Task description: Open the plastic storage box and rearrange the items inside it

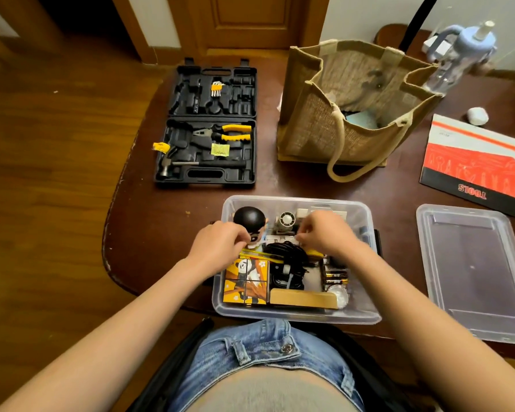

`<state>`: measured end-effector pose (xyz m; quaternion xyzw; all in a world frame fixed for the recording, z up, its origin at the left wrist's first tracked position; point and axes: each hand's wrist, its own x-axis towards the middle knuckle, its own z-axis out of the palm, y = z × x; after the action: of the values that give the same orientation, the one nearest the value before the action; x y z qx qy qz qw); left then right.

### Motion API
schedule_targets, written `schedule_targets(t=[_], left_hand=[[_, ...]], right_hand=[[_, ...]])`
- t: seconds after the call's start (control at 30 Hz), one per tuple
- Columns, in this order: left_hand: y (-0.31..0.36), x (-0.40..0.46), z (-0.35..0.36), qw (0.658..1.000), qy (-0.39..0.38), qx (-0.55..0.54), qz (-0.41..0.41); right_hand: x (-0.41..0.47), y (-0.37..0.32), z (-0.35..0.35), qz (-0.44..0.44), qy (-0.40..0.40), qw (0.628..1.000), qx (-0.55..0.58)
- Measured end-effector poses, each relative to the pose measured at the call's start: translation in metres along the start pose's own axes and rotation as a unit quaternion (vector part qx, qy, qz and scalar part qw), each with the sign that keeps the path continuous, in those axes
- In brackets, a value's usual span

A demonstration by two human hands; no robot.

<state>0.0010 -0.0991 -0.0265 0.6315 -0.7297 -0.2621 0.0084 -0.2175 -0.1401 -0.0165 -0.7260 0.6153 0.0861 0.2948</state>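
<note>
The clear plastic storage box [366,215] sits open at the near edge of the dark brown wooden table [167,221], straight in front of the seated person. Its clear plastic lid [473,275] lies flat on the table just to the right of it. Both hands are inside the box over its far half. The left hand [217,248] has its fingers curled down against a small figurine with a round black head [249,219] in the far left corner; whether they pinch it cannot be told. The right hand [327,233] has its fingers curled and bunched together over small white items near the box's middle, but what they grip is hidden. Between the hands a bundle of black cable [286,257] lies in the centre. Near left in the box is an orange picture cube with a panda print [246,281], along the near wall a tan rectangular block [304,297], and to the right a few black and gold batteries [335,278].

Farther off on the table, an open black tool case [208,126] with yellow-handled pliers [232,132] lies to the far left. A tan woven tote bag [348,108] stands behind the box, and a red and white booklet [476,165] lies far right.
</note>
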Motion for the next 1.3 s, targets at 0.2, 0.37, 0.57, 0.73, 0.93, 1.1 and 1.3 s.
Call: schedule_targets(t=[0.2,0.37,0.57,0.73,0.93,1.1,1.3], left_hand=[[0.029,0.012,0.012,0.990,-0.062,-0.092,0.086],[0.060,0.028,0.030,0.972,-0.119,-0.003,0.203],[0.068,0.040,0.049,0.950,-0.144,0.133,0.245],[0.065,0.041,0.056,0.947,-0.119,0.162,0.249],[0.060,0.042,0.057,0.948,-0.125,0.164,0.242],[0.060,0.043,0.058,0.953,-0.120,0.146,0.237],[0.059,0.041,0.063,0.948,-0.110,0.163,0.248]], right_hand=[[-0.039,0.044,0.003,0.021,-0.116,0.980,-0.159],[-0.044,0.053,0.046,0.010,-0.162,0.965,-0.207],[-0.038,0.058,0.063,0.009,-0.127,0.965,-0.228],[-0.036,0.060,0.065,0.012,-0.129,0.961,-0.245],[-0.033,0.059,0.067,-0.022,-0.158,0.939,-0.306],[-0.035,0.063,0.065,0.011,-0.139,0.955,-0.261],[-0.032,0.059,0.059,0.014,-0.160,0.950,-0.269]])
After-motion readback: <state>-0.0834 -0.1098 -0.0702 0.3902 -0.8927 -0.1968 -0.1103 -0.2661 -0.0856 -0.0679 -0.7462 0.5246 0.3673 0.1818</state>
